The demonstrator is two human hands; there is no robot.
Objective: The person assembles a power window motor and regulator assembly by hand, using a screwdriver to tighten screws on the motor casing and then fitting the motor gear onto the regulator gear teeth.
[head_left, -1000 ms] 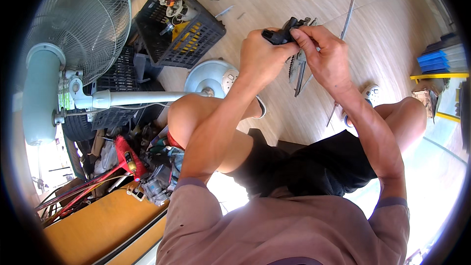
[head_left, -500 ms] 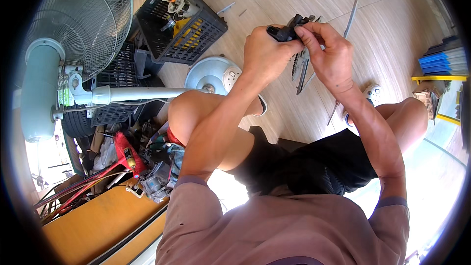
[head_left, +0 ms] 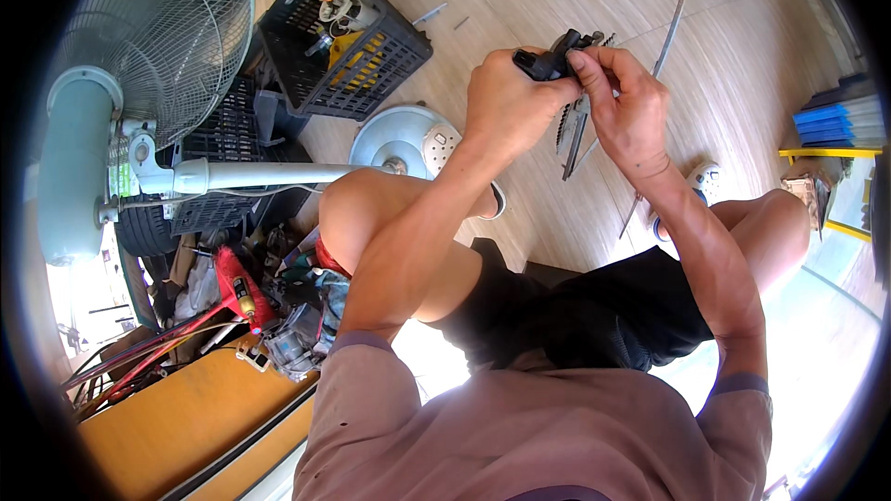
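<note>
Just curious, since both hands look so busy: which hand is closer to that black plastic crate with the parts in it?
The left hand. It sits just right of the black crate, across a strip of wooden floor. The right hand is farther off, beyond the left hand, both pinching a small black part.

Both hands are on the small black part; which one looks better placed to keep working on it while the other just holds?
Probably the right hand: its fingertips pinch the top of the black part, while the left hand wraps it in a fist-like grip, steadying it.
</note>
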